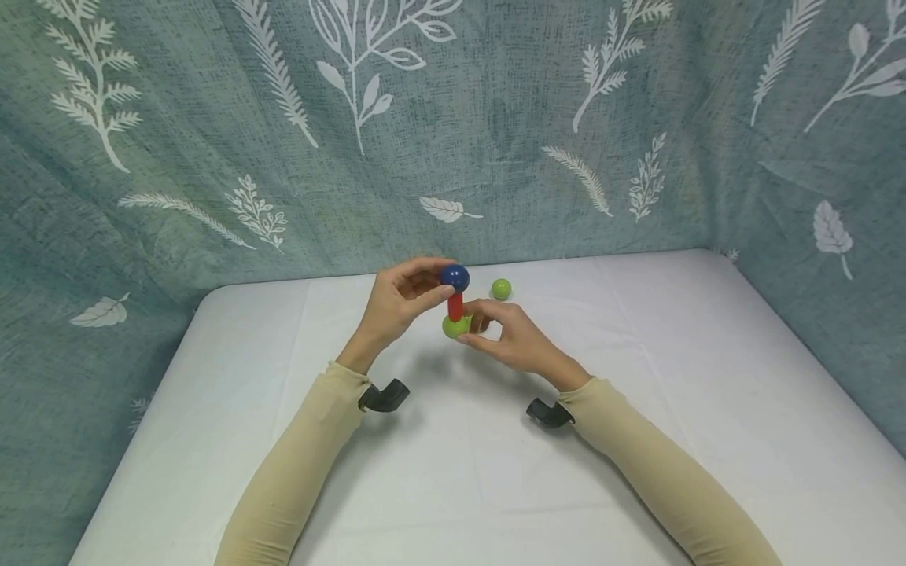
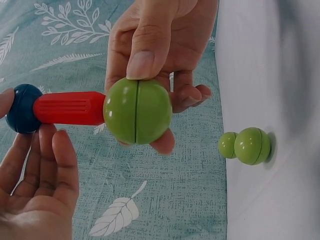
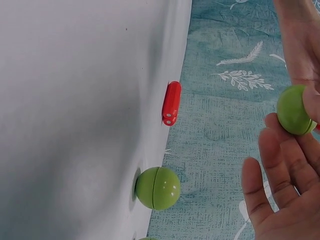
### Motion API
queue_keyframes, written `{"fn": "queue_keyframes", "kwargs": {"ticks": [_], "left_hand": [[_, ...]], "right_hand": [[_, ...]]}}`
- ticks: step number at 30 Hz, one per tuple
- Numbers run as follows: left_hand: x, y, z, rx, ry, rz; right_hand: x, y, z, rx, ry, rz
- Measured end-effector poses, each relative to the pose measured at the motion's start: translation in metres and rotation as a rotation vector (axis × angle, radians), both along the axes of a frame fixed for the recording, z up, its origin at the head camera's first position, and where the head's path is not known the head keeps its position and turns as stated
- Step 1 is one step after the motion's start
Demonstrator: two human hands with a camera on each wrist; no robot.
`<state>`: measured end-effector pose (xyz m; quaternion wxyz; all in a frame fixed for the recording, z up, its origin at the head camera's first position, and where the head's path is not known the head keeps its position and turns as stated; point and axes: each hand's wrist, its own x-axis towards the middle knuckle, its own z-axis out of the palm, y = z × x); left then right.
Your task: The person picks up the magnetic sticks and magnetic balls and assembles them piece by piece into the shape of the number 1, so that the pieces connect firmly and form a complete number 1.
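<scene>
Over the far part of the table, a blue ball (image 1: pixel 454 277), a red rod (image 1: pixel 455 307) and a green ball (image 1: pixel 454 327) form one upright piece, blue on top. Thumb and fingers of my left hand (image 1: pixel 396 300) pinch the blue ball. Lower down, my right hand (image 1: pixel 515 338) pinches the green ball between thumb and fingers. Seen from the left wrist, the ridged red rod (image 2: pixel 70 108) runs straight between the blue ball (image 2: pixel 24 108) and the green ball (image 2: pixel 137 110), its ends against both. The right wrist view catches only part of this piece, with the green ball (image 3: pixel 293 110) between fingers.
A loose green ball (image 1: pixel 501 289) lies behind my right hand. Two loose green balls, one nearer (image 2: pixel 253 146) and one farther (image 2: pixel 227 145), appear in the left wrist view. A red rod-like piece (image 3: pixel 171 103) lies on the white-covered table (image 3: pixel 75 65). A patterned teal curtain (image 1: pixel 510 189) hangs behind.
</scene>
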<state>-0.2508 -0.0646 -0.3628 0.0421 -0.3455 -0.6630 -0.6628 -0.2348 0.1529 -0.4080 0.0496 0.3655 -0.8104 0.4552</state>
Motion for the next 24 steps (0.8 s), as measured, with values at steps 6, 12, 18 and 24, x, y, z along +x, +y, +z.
{"fn": "queue_keyframes", "kwargs": {"ticks": [6,12,18,24], "left_hand": [[0.0001,-0.0001,0.0006,0.000,-0.004,0.007],[0.0007,-0.0009,0.0013,-0.001,-0.007,0.011],[0.0006,-0.0018,0.0014,0.003,-0.005,0.007],[-0.0004,-0.0021,0.0010,-0.008,0.011,0.009]], "right_hand": [[-0.0005,-0.0004,-0.0008,-0.009,0.021,-0.003],[-0.0007,-0.0005,-0.0005,-0.007,0.022,-0.004],[-0.0006,-0.0009,-0.0012,-0.013,0.022,-0.001],[-0.0013,-0.0008,-0.0032,-0.017,0.021,-0.002]]}}
